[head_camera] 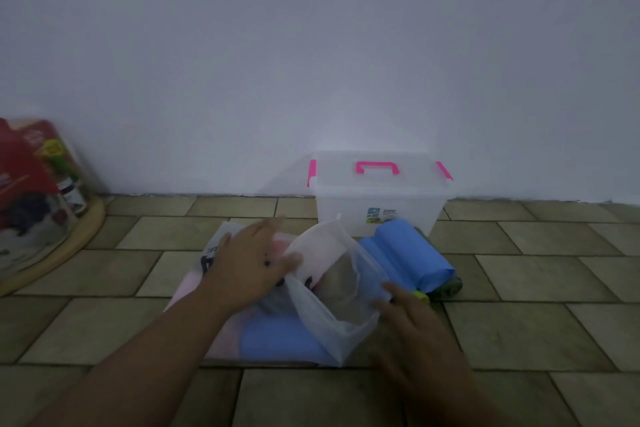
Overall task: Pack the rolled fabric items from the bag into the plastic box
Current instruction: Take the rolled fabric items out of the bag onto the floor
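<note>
Brown tiled floor [519, 333] beneath a pale wall: a translucent white plastic bag [332, 308] is pressed by the left hand [256, 263], fingers straight and spread, and its rim is touched by the right hand [415, 326], fingers extended. Beyond the right fingertips, a blue rolled fabric [408, 253] is seen just before the lidded clear plastic box with pink handle [377, 198].

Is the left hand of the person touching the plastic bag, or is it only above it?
Touching. The head view shows the left hand resting on the bag, with its thumb against the rim of the opening.
</note>
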